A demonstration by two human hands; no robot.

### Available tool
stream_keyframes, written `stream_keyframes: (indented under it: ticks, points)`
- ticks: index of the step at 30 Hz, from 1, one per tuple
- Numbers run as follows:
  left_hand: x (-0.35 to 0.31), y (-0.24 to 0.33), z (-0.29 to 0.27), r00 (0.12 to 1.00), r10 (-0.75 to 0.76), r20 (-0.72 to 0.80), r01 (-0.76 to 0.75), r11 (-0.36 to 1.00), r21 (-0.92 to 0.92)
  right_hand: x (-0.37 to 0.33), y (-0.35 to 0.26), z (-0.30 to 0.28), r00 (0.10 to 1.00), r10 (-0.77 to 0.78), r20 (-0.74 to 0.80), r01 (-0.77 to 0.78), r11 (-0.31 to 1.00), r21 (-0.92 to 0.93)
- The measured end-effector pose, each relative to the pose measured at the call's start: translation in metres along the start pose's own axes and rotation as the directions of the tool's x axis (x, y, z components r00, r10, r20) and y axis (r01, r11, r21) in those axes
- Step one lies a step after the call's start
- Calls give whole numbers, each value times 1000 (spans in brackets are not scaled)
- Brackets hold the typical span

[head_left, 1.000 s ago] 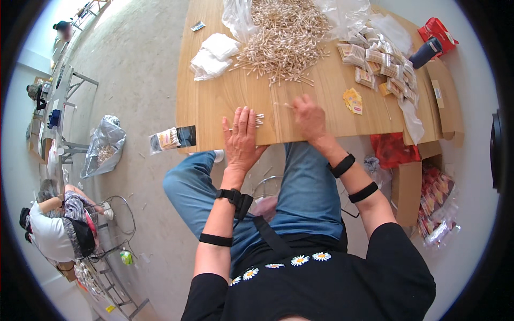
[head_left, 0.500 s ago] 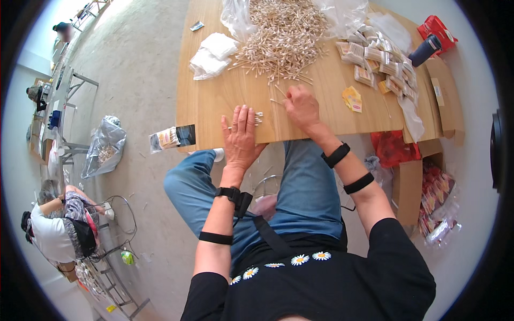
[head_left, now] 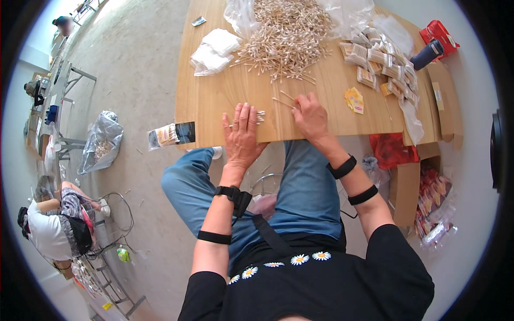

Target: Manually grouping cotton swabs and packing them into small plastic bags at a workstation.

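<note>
Upper ctr of frame, R hand (head_left: 310,116) pinches 2 cotton swabs (head_left: 283,102), long axes slanting up-left from its grip, w/ L hand (head_left: 242,132) flat, unclenched, over swab bundle (head_left: 261,117) just lower-left.

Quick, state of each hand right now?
Left hand: open, laid flat over a small bunch of cotton swabs.
Right hand: closed, pinching two cotton swabs.
</note>
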State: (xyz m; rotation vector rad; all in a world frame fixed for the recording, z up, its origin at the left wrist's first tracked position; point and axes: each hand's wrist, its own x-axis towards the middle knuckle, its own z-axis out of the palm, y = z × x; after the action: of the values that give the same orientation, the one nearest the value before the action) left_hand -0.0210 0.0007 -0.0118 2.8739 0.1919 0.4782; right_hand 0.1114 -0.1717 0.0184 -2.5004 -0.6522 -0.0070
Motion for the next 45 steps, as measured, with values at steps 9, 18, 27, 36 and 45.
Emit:
stream_keyframes:
  ticks: [9,18,27,36,45]
  points:
    - [1,3,-2,1000,0,19,-1,1000,25,30,-11,6,986,53,-159,-53,999,1]
    - [3,4,-2,999,5,51,-4,1000,-3,43,-11,28,990,-131,-49,131,991,8]
    - [2,3,-4,999,3,39,-3,1000,2,63,-49,33,991,-110,-72,104,992,-76]
    - [2,4,-3,999,1,34,-2,1000,13,80,-19,37,997,16,-72,-25,991,-129]
    - [3,4,-6,999,-3,50,2,1000,19,55,-8,12,991,-133,-8,133,989,60]
